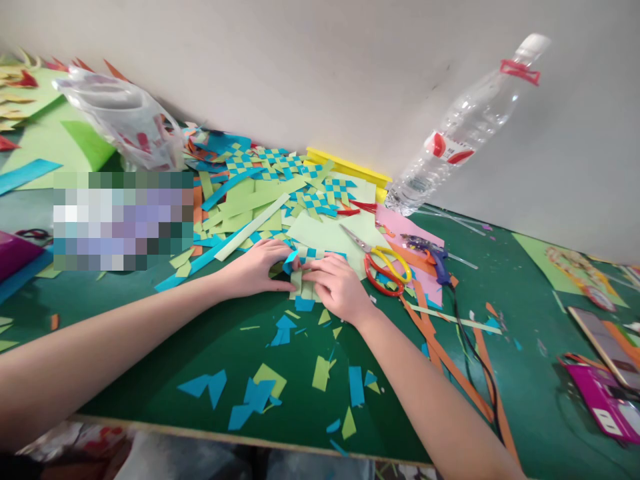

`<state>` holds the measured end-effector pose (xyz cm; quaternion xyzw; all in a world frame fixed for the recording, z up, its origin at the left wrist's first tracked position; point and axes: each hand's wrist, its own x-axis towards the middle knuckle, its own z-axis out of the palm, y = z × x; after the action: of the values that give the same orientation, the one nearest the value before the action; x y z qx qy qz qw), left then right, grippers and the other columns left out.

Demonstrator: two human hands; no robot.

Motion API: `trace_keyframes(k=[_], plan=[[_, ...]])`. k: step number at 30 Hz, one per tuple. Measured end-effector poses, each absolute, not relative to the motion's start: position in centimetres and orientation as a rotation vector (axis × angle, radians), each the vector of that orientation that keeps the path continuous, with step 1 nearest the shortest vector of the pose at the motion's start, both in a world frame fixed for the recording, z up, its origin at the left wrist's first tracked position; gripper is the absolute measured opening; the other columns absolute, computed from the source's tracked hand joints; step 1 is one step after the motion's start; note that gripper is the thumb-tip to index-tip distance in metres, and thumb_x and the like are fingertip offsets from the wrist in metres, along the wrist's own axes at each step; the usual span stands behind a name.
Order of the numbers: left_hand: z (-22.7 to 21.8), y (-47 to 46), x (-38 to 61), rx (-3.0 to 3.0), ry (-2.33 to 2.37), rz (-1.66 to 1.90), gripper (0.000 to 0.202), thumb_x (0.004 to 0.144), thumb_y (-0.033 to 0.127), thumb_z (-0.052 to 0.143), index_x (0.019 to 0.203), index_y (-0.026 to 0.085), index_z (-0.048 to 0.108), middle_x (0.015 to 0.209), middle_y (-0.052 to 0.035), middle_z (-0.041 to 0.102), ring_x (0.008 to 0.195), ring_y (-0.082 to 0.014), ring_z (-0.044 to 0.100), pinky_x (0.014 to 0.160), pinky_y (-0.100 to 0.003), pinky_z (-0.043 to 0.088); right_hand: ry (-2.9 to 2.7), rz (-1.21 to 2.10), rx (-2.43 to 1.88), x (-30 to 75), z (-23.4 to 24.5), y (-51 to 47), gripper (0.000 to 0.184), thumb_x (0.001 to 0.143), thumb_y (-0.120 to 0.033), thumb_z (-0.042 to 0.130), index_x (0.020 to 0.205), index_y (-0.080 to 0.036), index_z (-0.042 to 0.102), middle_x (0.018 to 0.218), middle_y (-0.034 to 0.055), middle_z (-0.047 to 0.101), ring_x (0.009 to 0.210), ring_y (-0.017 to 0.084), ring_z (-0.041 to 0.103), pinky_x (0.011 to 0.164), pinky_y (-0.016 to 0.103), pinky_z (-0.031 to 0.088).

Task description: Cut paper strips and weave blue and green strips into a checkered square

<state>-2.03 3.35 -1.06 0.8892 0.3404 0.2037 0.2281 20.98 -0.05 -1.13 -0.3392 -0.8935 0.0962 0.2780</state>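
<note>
In the head view, my left hand and my right hand meet over a small woven piece of green and blue paper strips. The left fingers curl around its left side, by a bent-up blue strip end. From the right, my right thumb and fingers close in on the same piece, which they partly cover. Behind the hands lies a pile of finished-looking blue and green checkered paper weaves. Scissors with red and yellow handles rest just right of my right hand.
A clear plastic bottle leans near the wall. A glue gun with a black cord lies at right, near orange strips. Paper scraps litter the green table's front. A plastic-bagged cup stands back left.
</note>
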Motion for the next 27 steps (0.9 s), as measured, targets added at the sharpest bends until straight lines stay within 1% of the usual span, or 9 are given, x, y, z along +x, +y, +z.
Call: trace_keyframes(k=[3,6,10,14,17,21,24,27], plan=[[-1.1,3.3,-2.0,2.429,0.987,0.553,0.035,0.08,0.051,0.066,0.101,0.023,0.06,0.104,-0.0036,0.065,0.103,-0.0235,0.056,0.097,-0.043,0.037,-2.389,0.26,-0.921,21.0,-1.2,-0.1,0.029,0.087,-0.011,0.045,0.1,-0.022,0.069,0.113,0.0037,0.07,0.103,0.019,0.063,0.101,0.043,0.041],[-1.1,3.2,-2.0,2.414,1.006,0.553,0.034,0.082,0.05,0.064,0.103,0.023,0.06,0.106,-0.0037,0.065,0.105,-0.0239,0.056,0.098,-0.044,0.037,-2.392,0.276,-0.923,21.0,-1.2,-0.2,0.031,0.088,-0.011,0.045,0.103,-0.023,0.069,0.115,0.0038,0.07,0.105,0.019,0.062,0.101,0.044,0.042],[-1.2,3.2,-2.0,2.405,1.046,0.569,0.044,0.082,0.054,0.063,0.111,0.021,0.056,0.107,-0.0068,0.063,0.106,-0.0255,0.056,0.094,-0.042,0.041,-2.387,0.28,-0.915,21.0,-1.3,-0.1,0.034,0.088,-0.011,0.044,0.107,-0.025,0.069,0.116,0.0034,0.07,0.105,0.02,0.062,0.1,0.046,0.043],[-0.9,3.0,-2.1,2.403,1.012,0.622,0.044,0.087,0.051,0.058,0.118,0.021,0.051,0.111,-0.0073,0.063,0.105,-0.0229,0.058,0.095,-0.039,0.041,-2.363,0.246,-0.913,21.0,-1.5,0.0,0.033,0.088,-0.011,0.044,0.109,-0.02,0.067,0.114,0.006,0.069,0.103,0.022,0.061,0.096,0.044,0.047],[-0.4,2.8,-2.1,2.418,1.017,0.664,0.038,0.09,0.048,0.054,0.116,0.021,0.052,0.109,-0.0069,0.063,0.103,-0.0223,0.059,0.093,-0.037,0.043,-2.349,0.251,-0.933,20.9,-1.5,-0.1,0.035,0.088,-0.012,0.044,0.114,-0.02,0.065,0.118,0.0082,0.067,0.106,0.023,0.061,0.096,0.044,0.048],[0.0,2.5,-2.0,2.437,1.087,0.72,0.031,0.093,0.045,0.047,0.108,0.02,0.056,0.102,-0.0059,0.065,0.098,-0.0216,0.06,0.09,-0.036,0.044,-2.344,0.29,-0.95,20.9,-1.5,-0.1,0.04,0.088,-0.012,0.044,0.123,-0.021,0.06,0.122,0.0091,0.065,0.112,0.022,0.059,0.099,0.045,0.048],[0.2,2.5,-2.0,2.412,1.142,0.777,0.031,0.096,0.042,0.039,0.103,0.019,0.058,0.099,-0.0051,0.067,0.096,-0.0212,0.061,0.089,-0.035,0.045,-2.339,0.298,-0.959,20.8,-1.3,-0.2,0.041,0.088,-0.012,0.044,0.125,-0.021,0.059,0.121,0.0094,0.066,0.111,0.022,0.059,0.098,0.044,0.048],[0.2,2.6,-2.1,2.383,1.16,0.83,0.032,0.097,0.04,0.036,0.102,0.02,0.06,0.094,-0.0036,0.069,0.091,-0.0196,0.063,0.086,-0.033,0.045,-2.344,0.285,-0.961,20.7,-1.1,-0.3,0.041,0.088,-0.013,0.044,0.125,-0.021,0.058,0.123,0.0091,0.065,0.111,0.022,0.06,0.097,0.044,0.049]])
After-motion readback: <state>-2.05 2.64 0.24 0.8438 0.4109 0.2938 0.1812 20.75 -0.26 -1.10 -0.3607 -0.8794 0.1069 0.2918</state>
